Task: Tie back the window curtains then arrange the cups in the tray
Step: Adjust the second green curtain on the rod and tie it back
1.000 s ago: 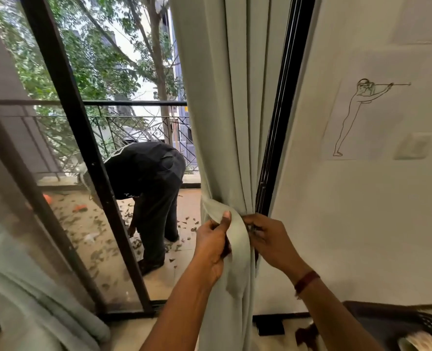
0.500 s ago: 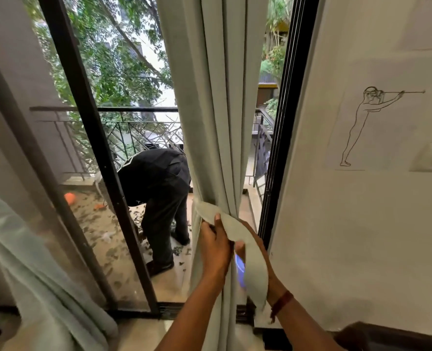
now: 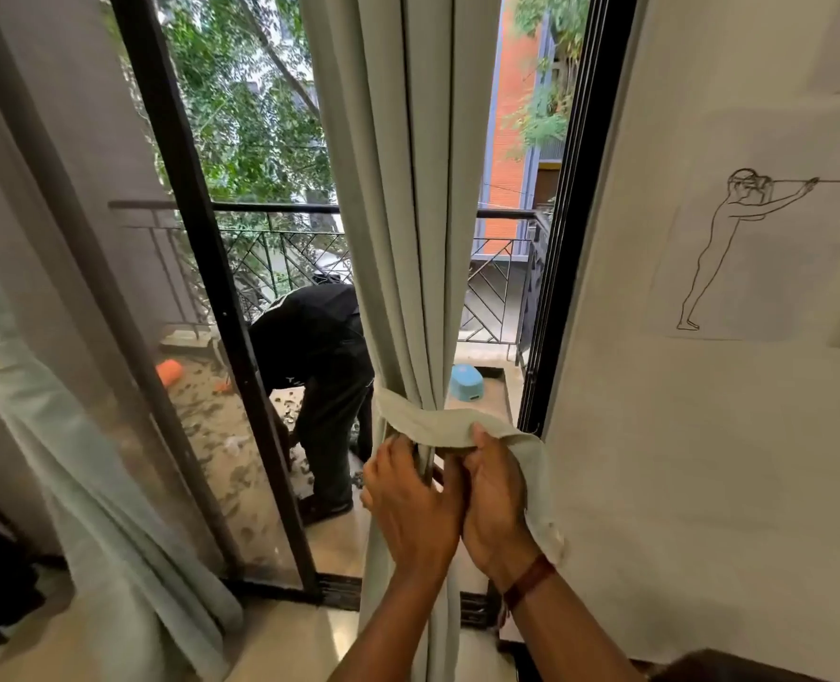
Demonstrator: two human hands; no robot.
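— Two hands were on the job. What could have gone wrong?

— The tie-back band (image 3: 437, 428) was only looped round the curtain (image 3: 408, 214), not fastened. Its long end hung loose, just right of the black door frame (image 3: 582, 214). If the right hand (image 3: 496, 499) let its pinch slip, I think the band would have dropped and the folds would have spread wide.

— Was the right hand holding it?

— Yes. Its thumb and fingers pinched the band's top edge. The left hand (image 3: 410, 504) had its fingers curled on the bunched folds just under the band. I could not tell if it held the band's other end too.

— Anything else to worry about?

— A hard pull could have dragged the cloth crooked. I saw no hook near the frame, so maybe the end had nothing to catch on.

— How did the curtain look?

— It was pale grey-green, soft and thick. It hung in long straight folds just left of the frame. It was squeezed narrow where the band went round, low down beside the frame.

— And the cups and tray?

— They were not in view.
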